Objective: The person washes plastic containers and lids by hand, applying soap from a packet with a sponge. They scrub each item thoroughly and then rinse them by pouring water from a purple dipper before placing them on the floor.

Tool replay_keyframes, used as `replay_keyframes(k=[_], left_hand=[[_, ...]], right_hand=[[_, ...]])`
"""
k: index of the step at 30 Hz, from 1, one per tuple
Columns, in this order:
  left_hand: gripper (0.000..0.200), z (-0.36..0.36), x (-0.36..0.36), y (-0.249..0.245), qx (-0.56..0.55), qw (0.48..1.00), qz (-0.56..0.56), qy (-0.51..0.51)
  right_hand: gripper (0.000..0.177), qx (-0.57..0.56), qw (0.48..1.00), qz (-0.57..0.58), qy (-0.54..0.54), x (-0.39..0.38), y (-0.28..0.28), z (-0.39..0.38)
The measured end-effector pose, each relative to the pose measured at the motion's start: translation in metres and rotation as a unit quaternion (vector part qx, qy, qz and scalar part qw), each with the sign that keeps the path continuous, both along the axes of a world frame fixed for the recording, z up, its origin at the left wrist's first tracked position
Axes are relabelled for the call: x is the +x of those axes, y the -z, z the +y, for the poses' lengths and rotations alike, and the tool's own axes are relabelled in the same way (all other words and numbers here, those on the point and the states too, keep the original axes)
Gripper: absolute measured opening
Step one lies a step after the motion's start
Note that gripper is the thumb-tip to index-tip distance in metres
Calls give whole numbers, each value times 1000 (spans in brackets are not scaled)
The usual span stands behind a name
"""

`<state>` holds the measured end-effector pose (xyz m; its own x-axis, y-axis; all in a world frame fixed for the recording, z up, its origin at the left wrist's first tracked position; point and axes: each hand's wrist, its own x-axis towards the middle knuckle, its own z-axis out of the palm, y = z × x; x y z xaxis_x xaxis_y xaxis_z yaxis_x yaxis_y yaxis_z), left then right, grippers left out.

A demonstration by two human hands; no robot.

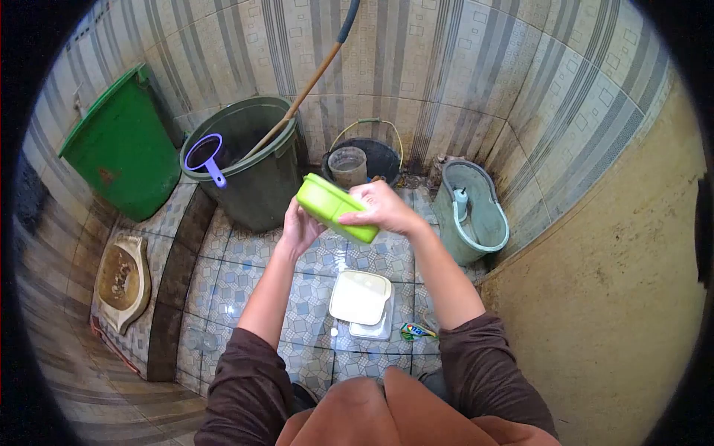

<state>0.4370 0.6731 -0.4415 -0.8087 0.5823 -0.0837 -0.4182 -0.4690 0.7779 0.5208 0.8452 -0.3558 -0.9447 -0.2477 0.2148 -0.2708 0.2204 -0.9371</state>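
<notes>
A lime-green plastic food container (331,208) is held tilted in front of me, between both hands. My left hand (300,227) supports it from the left, its fingers partly hidden behind the box. On the right end, my right hand (381,209) grips it with the thumb along the near side and the other fingers over the far edge. Below, on the tiled floor, a white lid (360,296) lies over a clear container (372,327). Beside these rests a small green and yellow packet (416,331).
A large dark bin (249,197) with a purple dipper (212,160) on its rim stands back left. Near the wall are a black bucket (383,157) holding a clear cup (347,165) and a grey-green tub (465,223). A squat toilet (137,282) occupies the raised step at left.
</notes>
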Motion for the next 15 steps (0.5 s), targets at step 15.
replay_keyframes(k=[15], left_hand=[[37,42,27,-10,-278,896,202,-281]], right_hand=[[22,97,816,305,481,-20,30,11]])
